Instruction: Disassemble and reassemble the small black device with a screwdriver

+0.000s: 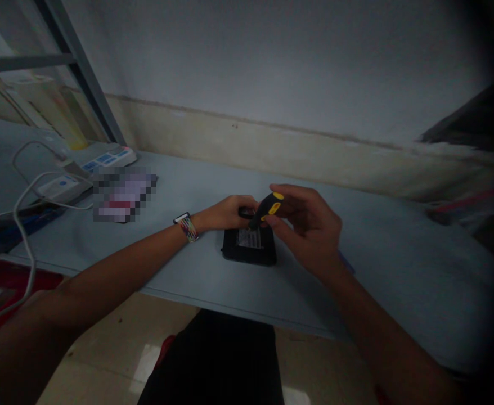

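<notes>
A flat black box-shaped device (251, 256) with a printed label on its upper face lies on the table in front of me. My left hand (230, 212) grips its far edge with curled fingers, which are partly hidden. A small dark rounded part (246, 212) shows at those fingertips; I cannot make out what it is. In my right hand (310, 225) is a screwdriver (266, 211) with a black and yellow handle, pinched between thumb and fingers. The handle tilts over the device's far part, and its tip is hidden from view.
Left of the device lies a phone (124, 196), its screen blurred out. Beyond it are a white power strip (109, 159) and a looping white cable (17, 208). A grey metal frame (90, 84) rises at the left. The wall (272, 132) borders the table's far side.
</notes>
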A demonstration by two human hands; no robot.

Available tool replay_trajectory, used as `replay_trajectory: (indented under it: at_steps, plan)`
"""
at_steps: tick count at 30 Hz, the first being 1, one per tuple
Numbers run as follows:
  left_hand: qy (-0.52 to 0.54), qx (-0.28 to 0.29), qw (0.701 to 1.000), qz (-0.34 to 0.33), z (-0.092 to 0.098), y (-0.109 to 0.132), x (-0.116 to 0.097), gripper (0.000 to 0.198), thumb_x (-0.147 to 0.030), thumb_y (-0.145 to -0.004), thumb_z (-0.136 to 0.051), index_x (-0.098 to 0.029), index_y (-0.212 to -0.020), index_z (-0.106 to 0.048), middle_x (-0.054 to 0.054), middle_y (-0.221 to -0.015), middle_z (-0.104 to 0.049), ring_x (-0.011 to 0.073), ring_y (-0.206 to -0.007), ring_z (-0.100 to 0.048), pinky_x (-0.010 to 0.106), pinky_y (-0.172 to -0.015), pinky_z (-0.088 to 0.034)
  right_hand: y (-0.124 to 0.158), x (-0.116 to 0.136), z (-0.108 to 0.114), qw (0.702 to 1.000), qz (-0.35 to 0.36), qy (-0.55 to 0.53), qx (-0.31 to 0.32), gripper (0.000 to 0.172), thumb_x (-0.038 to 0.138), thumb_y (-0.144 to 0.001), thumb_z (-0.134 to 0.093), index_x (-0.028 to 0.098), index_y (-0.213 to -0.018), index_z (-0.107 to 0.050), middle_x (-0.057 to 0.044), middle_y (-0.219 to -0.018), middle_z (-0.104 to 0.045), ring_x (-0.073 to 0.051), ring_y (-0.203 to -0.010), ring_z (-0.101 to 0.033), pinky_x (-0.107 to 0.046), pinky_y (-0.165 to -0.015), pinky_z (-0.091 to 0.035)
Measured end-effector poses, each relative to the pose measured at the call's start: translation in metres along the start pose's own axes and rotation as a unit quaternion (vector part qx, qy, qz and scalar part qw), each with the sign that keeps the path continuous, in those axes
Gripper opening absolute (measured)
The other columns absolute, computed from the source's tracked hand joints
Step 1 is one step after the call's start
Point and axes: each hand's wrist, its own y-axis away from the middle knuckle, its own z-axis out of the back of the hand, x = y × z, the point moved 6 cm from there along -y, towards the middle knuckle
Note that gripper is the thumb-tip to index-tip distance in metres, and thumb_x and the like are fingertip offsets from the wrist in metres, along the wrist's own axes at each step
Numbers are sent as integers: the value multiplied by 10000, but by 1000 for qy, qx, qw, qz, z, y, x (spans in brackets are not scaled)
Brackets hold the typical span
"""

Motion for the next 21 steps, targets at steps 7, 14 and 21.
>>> replay_trajectory:
  at_steps: [7,14,21]
  plan:
    - [35,-22,999,3,1,-1,-3,249,-257,-757,-938,-203,-973,-826,79,-935,-785,256,-862,-717,403,-814,-582,0,3,-1,1000,12,10,3,488,274,-941,-839,414,-1394,-724,-31,-1179,-789,-217,-919,-783,-406,-837,-723]
    - [20,-20,1000,-4,1,-2,-2,213,-260,-777,-927,-201,-952,-822,77,-944,-794,245,-871,-713,381,-803,-569,-3,8,-2,999,27,25,8,488,263,-934,-835,424,-1385,-736,-31,-1187,-791,-225,-906,-782,-406,-801,-728]
    - [18,-3,1000,-3,1,-1,-1,189,-270,-817,-884,-191,-973,-812,92,-972,-786,247,-877,-696,393,-826,-559,-2,11,-2,997,58,47,3,531,209,-931,-828,438,-1400,-730,-23,-1254,-787,-219,-922,-782,-396,-801,-726]
